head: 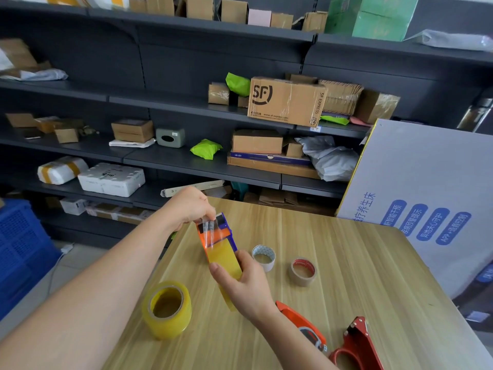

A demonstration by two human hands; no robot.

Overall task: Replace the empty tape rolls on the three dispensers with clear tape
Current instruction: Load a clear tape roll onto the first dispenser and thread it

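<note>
My right hand [246,285] grips an orange and blue tape dispenser [217,232] with a full yellowish clear tape roll [226,263] mounted in it, held above the wooden table [360,276]. My left hand [190,206] pinches the loose end of the tape [209,231] at the dispenser's front, over the blade end. A second full clear tape roll [166,309] stands on the table at the front left. Two spent cores lie to the right: a white one [263,257] and a brown one with a red inside [303,271]. Two red dispensers [304,325] [356,345] lie at the front right.
Dark shelves with cardboard boxes [286,101] and parcels fill the background. A large white printed board [426,198] leans at the table's right side. A blue plastic crate [21,249] stands on the floor at left.
</note>
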